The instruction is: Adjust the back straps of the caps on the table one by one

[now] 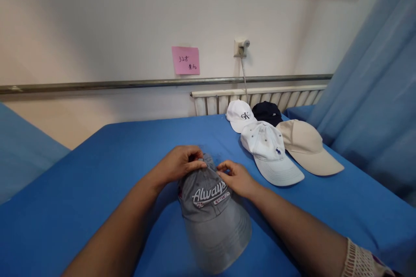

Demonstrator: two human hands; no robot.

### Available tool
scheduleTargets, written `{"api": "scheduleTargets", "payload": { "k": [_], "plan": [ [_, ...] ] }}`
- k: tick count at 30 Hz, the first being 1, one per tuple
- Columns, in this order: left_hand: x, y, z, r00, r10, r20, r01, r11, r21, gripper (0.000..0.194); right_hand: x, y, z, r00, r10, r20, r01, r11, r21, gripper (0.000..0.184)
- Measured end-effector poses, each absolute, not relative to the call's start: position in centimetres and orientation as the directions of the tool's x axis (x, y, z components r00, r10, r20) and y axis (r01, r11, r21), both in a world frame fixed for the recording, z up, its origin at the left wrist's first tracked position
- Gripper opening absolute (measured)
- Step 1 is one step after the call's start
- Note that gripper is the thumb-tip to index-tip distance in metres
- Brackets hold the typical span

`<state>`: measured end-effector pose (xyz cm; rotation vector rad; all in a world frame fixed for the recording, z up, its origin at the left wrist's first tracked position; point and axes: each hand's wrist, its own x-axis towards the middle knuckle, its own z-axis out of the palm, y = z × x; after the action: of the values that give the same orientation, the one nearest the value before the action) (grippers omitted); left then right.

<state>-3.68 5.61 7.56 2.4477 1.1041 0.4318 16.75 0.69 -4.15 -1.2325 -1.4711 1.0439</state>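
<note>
Pinching the crown's far end, the left hand (180,163) and right hand (238,178) hold the gray "Always" baseball cap (211,218) over the blue sheet (97,173) — long axis running from grip toward the person, brim nearest, both hands close.

There are five caps (211,194), two hands (177,163), one pink note (185,60), one socket (236,49), one radiator (276,96) and one rail (130,85).

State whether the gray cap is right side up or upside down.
Right side up: the gray cap shows its outer crown, lettering upright, with left hand and right hand on it.
</note>
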Motion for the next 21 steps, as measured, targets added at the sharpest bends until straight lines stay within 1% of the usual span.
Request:
{"api": "scheduleTargets", "payload": {
  "k": [3, 5, 7, 9, 11, 13, 15, 18, 21],
  "plan": [
    [-3.7, 5.5, 7.6, 0.662, 0.749, 0.032, 0.633, -0.581, 0.511, 0.026, 16.8, 0.7, -4.5, -0.237, 0.962, 0.136, 0.21, 0.188, -0.959, 0.02],
    [-3.6, 5.3, 7.8, 0.668, 0.744, -0.006, 0.642, -0.572, 0.51, 0.025, 16.9, 0.7, -4.4, -0.318, 0.936, 0.153, 0.269, 0.243, -0.932, 0.014],
    [-3.6, 5.3, 7.9, 0.672, 0.741, -0.015, 0.648, -0.578, 0.495, 0.026, 16.9, 0.7, -4.2, -0.348, 0.92, 0.181, 0.338, 0.303, -0.891, 0.013],
    [-3.6, 5.3, 8.1, 0.674, 0.739, 0.003, 0.647, -0.592, 0.48, 0.029, 17.0, 0.7, -3.7, -0.295, 0.927, 0.232, 0.384, 0.337, -0.86, 0.013],
    [-3.7, 5.3, 8.4, 0.662, 0.749, 0.034, 0.653, -0.598, 0.465, 0.03, 17.2, 0.7, -3.0, -0.132, 0.94, 0.315, 0.397, 0.341, -0.852, 0.01],
    [-3.7, 5.3, 8.6, 0.641, 0.764, 0.068, 0.662, -0.596, 0.455, 0.03, 17.5, 0.5, -2.2, 0.056, 0.911, 0.409, 0.389, 0.357, -0.849, 0.006],
    [-3.7, 5.3, 8.7, 0.628, 0.773, 0.093, 0.663, -0.594, 0.456, 0.031, 17.8, 0.3, -1.6, 0.16, 0.859, 0.487, 0.379, 0.402, -0.833, 0.005],
    [-3.5, 5.2, 8.5, 0.616, 0.779, 0.115, 0.663, -0.591, 0.46, 0.032, 17.9, 0.1, -1.3, 0.184, 0.824, 0.536, 0.356, 0.452, -0.818, 0.006],
    [-3.2, 5.1, 8.3, 0.6, 0.791, 0.122, 0.667, -0.578, 0.469, 0.032, 17.8, 0.3, -1.7, 0.107, 0.841, 0.531, 0.339, 0.471, -0.814, 0.011]
  ]
}}
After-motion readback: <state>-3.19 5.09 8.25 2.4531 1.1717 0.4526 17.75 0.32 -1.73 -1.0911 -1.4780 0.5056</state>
